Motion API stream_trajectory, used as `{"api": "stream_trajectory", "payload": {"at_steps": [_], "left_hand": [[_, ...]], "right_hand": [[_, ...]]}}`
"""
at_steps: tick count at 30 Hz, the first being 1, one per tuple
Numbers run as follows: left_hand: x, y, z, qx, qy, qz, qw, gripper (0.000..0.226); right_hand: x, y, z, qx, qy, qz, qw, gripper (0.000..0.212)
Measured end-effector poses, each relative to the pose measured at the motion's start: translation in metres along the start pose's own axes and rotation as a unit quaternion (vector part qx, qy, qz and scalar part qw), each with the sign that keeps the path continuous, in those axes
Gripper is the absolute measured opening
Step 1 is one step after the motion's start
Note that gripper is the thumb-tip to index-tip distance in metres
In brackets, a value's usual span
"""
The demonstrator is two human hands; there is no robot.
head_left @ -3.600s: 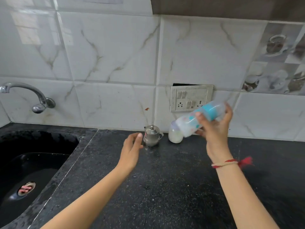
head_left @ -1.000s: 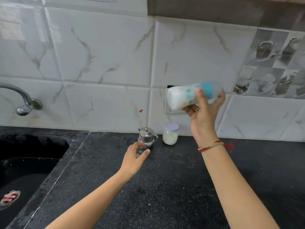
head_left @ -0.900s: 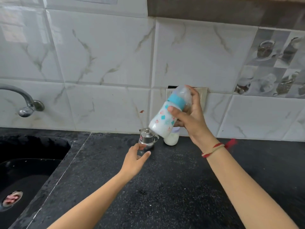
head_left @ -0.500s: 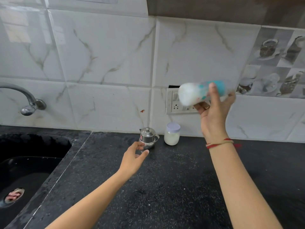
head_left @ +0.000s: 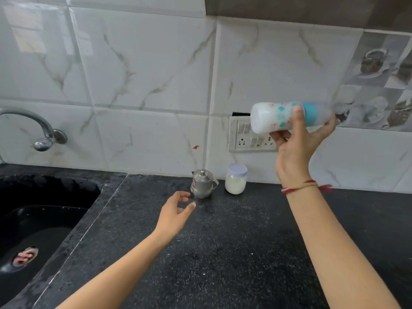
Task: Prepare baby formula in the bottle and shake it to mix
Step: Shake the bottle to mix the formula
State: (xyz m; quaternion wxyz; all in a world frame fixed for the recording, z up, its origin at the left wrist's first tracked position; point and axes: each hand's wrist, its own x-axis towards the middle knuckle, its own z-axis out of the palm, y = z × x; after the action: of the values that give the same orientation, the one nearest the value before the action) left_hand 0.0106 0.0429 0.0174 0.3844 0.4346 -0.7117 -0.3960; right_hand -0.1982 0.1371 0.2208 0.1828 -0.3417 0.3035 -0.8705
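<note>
**Bottle swung flat again, mid-shake**

While the right hand [head_left: 296,148] clenches the baby bottle [head_left: 287,117], I read the bottle as lying nearly horizontal at about 2 o'clock in my view, base pointing left and teal collar to the right, raised in front of the wall socket [head_left: 249,139]. Less than a second back it was tipped base-down over the counter near the steel pot; half a second back it was already up and flat, and now it sits in much the same raised pose, a little blurred at the cap end. That back-and-forth tells me the shaking is under way, not the filling. White liquid coats the inside, so I judge the powder and water are already in and the cap is on.

My left hand [head_left: 176,210] hangs loosely curled and holds nothing, hovering over the black counter [head_left: 223,253] at around 10 o'clock from frame centre, just short of the small steel pot [head_left: 202,184]; it has barely moved over these last seconds. The lidded jar [head_left: 236,179] stands beside the pot against the tiles, apart from both hands. The sink [head_left: 44,219] lies at 8 o'clock, the tap [head_left: 42,132] above it.

I cannot tell from here whether lumps remain, so a few more swings seem sensible before I set it down.
</note>
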Motion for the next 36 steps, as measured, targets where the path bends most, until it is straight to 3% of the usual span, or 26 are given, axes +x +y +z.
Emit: {"api": "stream_trajectory", "payload": {"at_steps": [4, 8, 11, 12, 15, 16, 19, 20, 23, 27, 30, 31, 34, 36], "left_hand": [[0.003, 0.0, -0.002, 0.007, -0.003, 0.008, 1.0, 0.024], [0.008, 0.004, -0.001, -0.003, -0.005, 0.004, 1.0, 0.031], [0.011, 0.007, 0.0, 0.0, -0.031, 0.01, 0.999, 0.039], [0.012, 0.007, 0.0, -0.003, -0.029, 0.014, 0.999, 0.04], [0.014, 0.009, 0.001, -0.012, -0.025, 0.016, 0.999, 0.043], [0.014, 0.009, 0.002, -0.014, -0.027, 0.016, 0.999, 0.043], [0.014, 0.011, 0.004, -0.015, -0.033, 0.018, 0.999, 0.043], [0.014, 0.012, 0.004, -0.019, -0.027, 0.019, 0.999, 0.042], [0.012, 0.014, 0.005, -0.024, -0.024, 0.02, 0.999, 0.04], [0.009, 0.013, 0.005, -0.012, -0.035, 0.021, 0.999, 0.04], [0.009, 0.011, 0.004, -0.011, -0.023, 0.015, 1.0, 0.039], [0.008, 0.011, 0.005, -0.009, -0.026, 0.013, 1.0, 0.04], [0.005, 0.009, 0.007, 0.002, -0.042, 0.013, 0.999, 0.04], [0.005, 0.011, 0.006, 0.001, -0.032, 0.016, 0.999, 0.038]], "right_hand": [[-0.013, 0.007, 0.001, -0.139, -0.158, 0.063, 0.976, 0.063], [-0.009, 0.007, 0.0, -0.01, -0.003, 0.027, 1.0, 0.061], [-0.019, 0.013, -0.004, -0.121, -0.102, 0.058, 0.986, 0.065], [-0.018, 0.011, -0.004, -0.117, -0.093, 0.046, 0.988, 0.065], [-0.007, 0.002, -0.005, 0.008, 0.048, -0.003, 0.999, 0.068], [-0.007, 0.001, -0.002, 0.007, 0.039, 0.008, 0.999, 0.067], [-0.024, 0.008, -0.002, -0.128, -0.139, 0.079, 0.979, 0.063], [-0.024, 0.008, -0.002, -0.122, -0.134, 0.072, 0.981, 0.061], [-0.016, 0.005, -0.002, 0.005, 0.002, 0.037, 0.999, 0.061], [-0.029, 0.011, -0.003, -0.113, -0.143, 0.093, 0.979, 0.068], [-0.019, 0.003, -0.004, 0.014, -0.016, 0.052, 0.998, 0.067], [-0.018, 0.001, -0.003, 0.025, -0.008, 0.048, 0.998, 0.067], [-0.032, 0.005, -0.003, -0.093, -0.167, 0.102, 0.976, 0.065], [-0.028, 0.006, -0.002, -0.068, -0.121, 0.081, 0.987, 0.064]]}}
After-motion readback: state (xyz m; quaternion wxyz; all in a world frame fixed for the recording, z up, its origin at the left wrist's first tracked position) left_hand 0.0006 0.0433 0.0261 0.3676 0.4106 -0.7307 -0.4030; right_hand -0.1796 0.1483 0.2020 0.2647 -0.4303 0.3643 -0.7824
